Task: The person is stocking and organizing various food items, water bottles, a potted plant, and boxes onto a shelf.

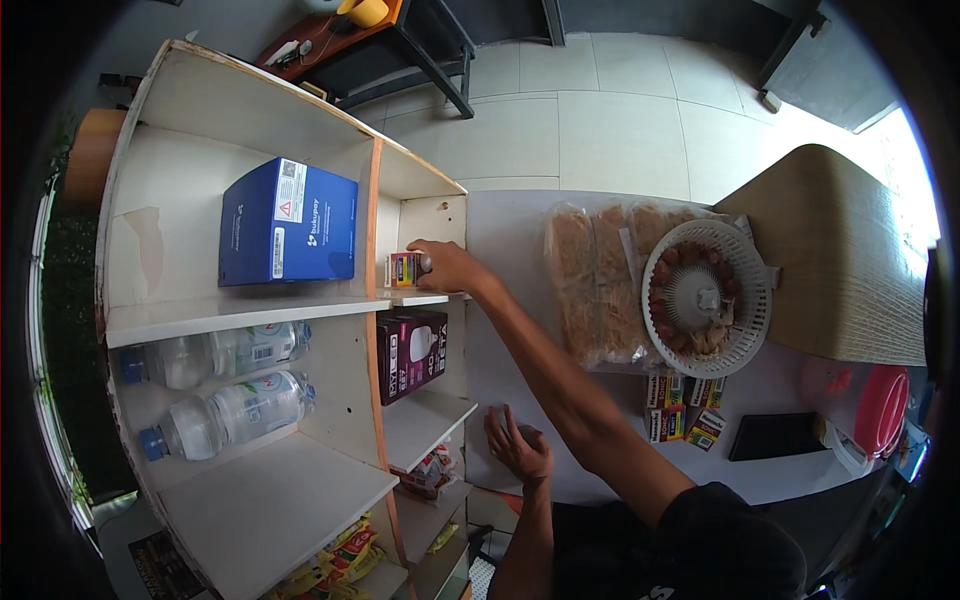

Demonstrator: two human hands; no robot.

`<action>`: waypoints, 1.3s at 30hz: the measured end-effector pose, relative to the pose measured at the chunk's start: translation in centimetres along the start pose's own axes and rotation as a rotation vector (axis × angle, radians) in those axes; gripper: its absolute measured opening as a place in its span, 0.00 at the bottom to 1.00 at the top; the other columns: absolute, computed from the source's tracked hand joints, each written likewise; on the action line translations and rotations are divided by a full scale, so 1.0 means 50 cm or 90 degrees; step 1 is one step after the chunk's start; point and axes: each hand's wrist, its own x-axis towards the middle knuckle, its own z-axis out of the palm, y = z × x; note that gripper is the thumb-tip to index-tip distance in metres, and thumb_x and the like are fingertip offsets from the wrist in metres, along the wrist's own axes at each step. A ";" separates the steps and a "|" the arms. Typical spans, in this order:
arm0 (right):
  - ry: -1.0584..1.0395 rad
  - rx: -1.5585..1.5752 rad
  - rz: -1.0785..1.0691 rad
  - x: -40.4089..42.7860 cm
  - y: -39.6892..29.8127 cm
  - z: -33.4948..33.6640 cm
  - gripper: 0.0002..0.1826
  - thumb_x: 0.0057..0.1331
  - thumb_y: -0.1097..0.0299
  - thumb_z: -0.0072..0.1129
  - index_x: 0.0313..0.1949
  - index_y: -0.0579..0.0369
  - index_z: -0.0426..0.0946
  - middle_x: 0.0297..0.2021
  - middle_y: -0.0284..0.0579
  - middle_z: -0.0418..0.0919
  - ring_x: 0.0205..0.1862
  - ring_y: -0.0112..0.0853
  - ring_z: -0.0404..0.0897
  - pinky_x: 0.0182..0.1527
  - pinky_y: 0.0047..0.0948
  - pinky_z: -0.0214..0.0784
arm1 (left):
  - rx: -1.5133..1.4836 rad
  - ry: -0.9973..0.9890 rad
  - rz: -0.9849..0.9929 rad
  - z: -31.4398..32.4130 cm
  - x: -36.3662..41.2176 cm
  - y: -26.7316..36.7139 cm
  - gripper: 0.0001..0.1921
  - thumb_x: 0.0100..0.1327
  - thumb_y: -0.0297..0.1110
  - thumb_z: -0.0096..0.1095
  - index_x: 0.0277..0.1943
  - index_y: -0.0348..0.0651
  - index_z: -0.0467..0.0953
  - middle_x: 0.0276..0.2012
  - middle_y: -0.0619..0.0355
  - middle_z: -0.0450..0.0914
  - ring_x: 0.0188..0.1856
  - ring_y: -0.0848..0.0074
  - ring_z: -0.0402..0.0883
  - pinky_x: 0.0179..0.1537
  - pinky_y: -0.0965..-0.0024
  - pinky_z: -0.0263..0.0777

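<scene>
My right hand reaches into a small upper compartment of the shelf, its fingers around the end of a small light-bulb box. That box sits at the compartment's board, and the hand hides part of it. My left hand is over the pale tabletop beside the shelf, fingers apart and holding nothing. Several similar small bulb boxes lie on the tabletop, right of my right forearm. Below the compartment stands a larger dark MYLED bulb box.
The wooden shelf unit holds a blue box, plastic water bottles and yellow-red packets. On the table are clear-wrapped brown food packs, a white plastic basket with bulb-like produce, a black flat object and a pink-lidded container.
</scene>
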 end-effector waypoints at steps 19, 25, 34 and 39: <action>0.179 0.237 0.121 -0.030 0.031 0.049 0.33 0.71 0.60 0.50 0.69 0.66 0.59 0.60 0.64 0.73 0.61 0.48 0.75 0.63 0.34 0.63 | 0.005 -0.015 -0.014 0.007 -0.013 0.004 0.31 0.60 0.38 0.51 0.68 0.42 0.65 0.69 0.41 0.62 0.71 0.44 0.59 0.66 0.42 0.55; 0.435 0.109 0.024 -0.341 -0.128 0.077 0.21 0.67 0.69 0.54 0.57 0.64 0.69 0.50 0.69 0.76 0.52 0.60 0.76 0.53 0.48 0.71 | -0.008 -0.005 0.018 0.031 -0.025 -0.025 0.32 0.63 0.43 0.55 0.69 0.42 0.65 0.70 0.43 0.62 0.71 0.47 0.60 0.65 0.43 0.56; 0.337 -0.055 -0.078 -0.765 -0.130 0.022 0.23 0.53 0.82 0.65 0.50 0.59 0.76 0.43 0.48 0.80 0.42 0.42 0.80 0.43 0.37 0.74 | -0.014 -0.006 -0.010 0.027 -0.025 -0.013 0.33 0.62 0.41 0.57 0.70 0.45 0.64 0.71 0.47 0.61 0.73 0.52 0.58 0.67 0.44 0.54; 0.582 -0.347 -0.030 -0.919 -0.066 -0.057 0.27 0.49 0.76 0.75 0.49 0.57 0.76 0.45 0.44 0.78 0.47 0.41 0.77 0.49 0.40 0.70 | 0.019 0.056 0.036 0.009 -0.018 0.008 0.29 0.60 0.31 0.48 0.68 0.42 0.66 0.70 0.43 0.62 0.71 0.48 0.60 0.65 0.43 0.57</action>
